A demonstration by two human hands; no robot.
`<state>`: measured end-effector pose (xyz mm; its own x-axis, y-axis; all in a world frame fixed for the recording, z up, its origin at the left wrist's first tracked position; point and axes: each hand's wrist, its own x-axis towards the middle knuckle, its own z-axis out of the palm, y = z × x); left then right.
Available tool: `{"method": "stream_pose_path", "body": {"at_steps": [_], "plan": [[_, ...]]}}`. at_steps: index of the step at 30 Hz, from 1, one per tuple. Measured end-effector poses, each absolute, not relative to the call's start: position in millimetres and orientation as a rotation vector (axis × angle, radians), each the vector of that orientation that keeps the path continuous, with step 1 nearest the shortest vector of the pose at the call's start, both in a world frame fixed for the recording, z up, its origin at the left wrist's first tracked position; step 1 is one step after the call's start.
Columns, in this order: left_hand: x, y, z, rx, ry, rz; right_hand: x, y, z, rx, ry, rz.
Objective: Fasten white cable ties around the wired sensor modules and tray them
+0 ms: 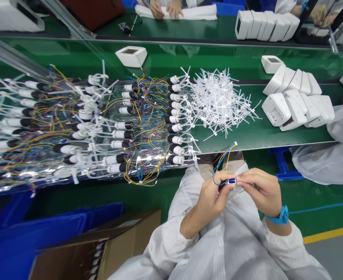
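Observation:
My left hand [210, 196] and my right hand [260, 188] meet over my lap, below the table edge. Both pinch a small part [231, 181] with blue, yellow and red wires [223, 159] that loop upward to a white connector. The left fingers are closed around the wire loop and the part's dark end. My right fingertips are pressed on its white end. A blue wristband [282, 216] sits on my right wrist. A heap of white cable ties [218, 101] lies on the green table [255, 136] just ahead.
Rows of wired black-and-white cylinders [175, 116] lie on clear plastic at left. White plastic housings [296, 99] are stacked at right, more at the far side. A cardboard box [107, 249] and blue bins [43, 229] stand at lower left. Other people's hands [165, 7] work across the table; a white sleeve [334, 155] is at right.

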<state>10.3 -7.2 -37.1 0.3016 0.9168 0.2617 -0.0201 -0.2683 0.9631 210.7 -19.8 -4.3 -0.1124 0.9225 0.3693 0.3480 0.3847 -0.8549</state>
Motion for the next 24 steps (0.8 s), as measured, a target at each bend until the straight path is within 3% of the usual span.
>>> {"method": "stream_pose_path", "body": {"at_steps": [7,24], "plan": [[8.3,-11.9,-42.4,1.296,0.925,1.038,206.4,-16.2,-7.2,-1.213,-1.628,0.763],[1.0,-6.1,-43.3,1.616,0.848,1.213,198.5,-20.6,-15.7,-1.087,-1.611,0.755]]}}
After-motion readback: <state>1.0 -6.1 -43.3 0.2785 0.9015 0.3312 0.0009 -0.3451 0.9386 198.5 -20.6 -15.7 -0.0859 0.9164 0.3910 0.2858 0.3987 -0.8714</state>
